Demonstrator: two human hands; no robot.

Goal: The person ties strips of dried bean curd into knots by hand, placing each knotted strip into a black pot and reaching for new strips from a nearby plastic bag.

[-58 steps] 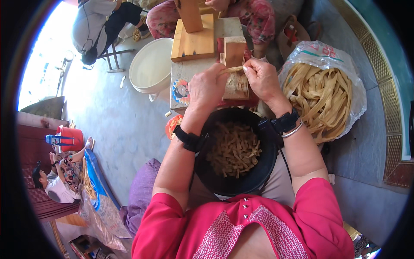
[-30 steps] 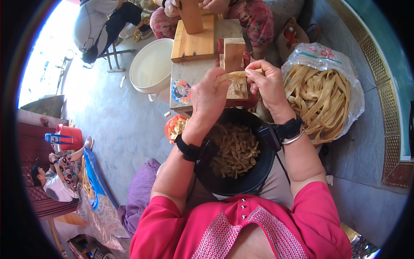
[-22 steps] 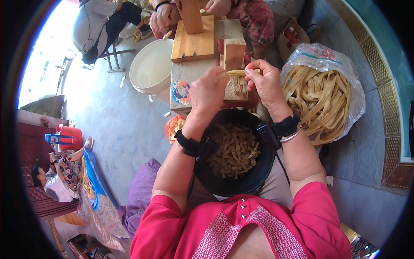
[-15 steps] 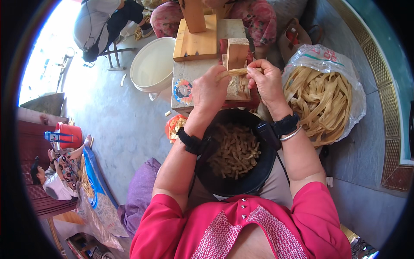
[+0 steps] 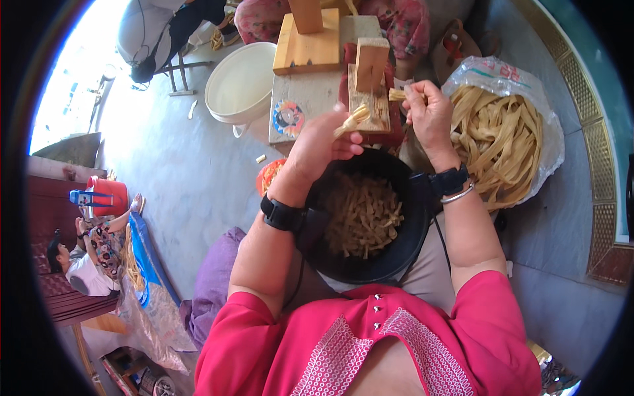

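My left hand (image 5: 317,145) holds a short knotted piece of tan dried strip (image 5: 354,121) at its fingertips, with the thumb above and the fingers curled loosely below. In a pinch, my right hand (image 5: 430,117) grips the end of another tan strip (image 5: 397,95), a short length of which sticks out leftward. The two pieces are apart. Between and beyond my hands stands an upright wooden block (image 5: 372,63) on a worn board. Beneath them, a black bowl (image 5: 413,231) on my lap holds many short tan pieces (image 5: 363,218).
At right, a clear plastic bag (image 5: 553,145) bulges with long tan strips (image 5: 505,125). A grey bench (image 5: 290,99) ahead carries a wooden stand (image 5: 306,49). Left of it is a white bucket (image 5: 239,79). A purple cloth (image 5: 214,284) lies at my left. Other people sit ahead and far left.
My hands have come apart; the strip formerly stretched between them is now in two pieces. The left hand has turned and lowered toward the bowl, and the right has moved slightly right. The view has shifted a little.
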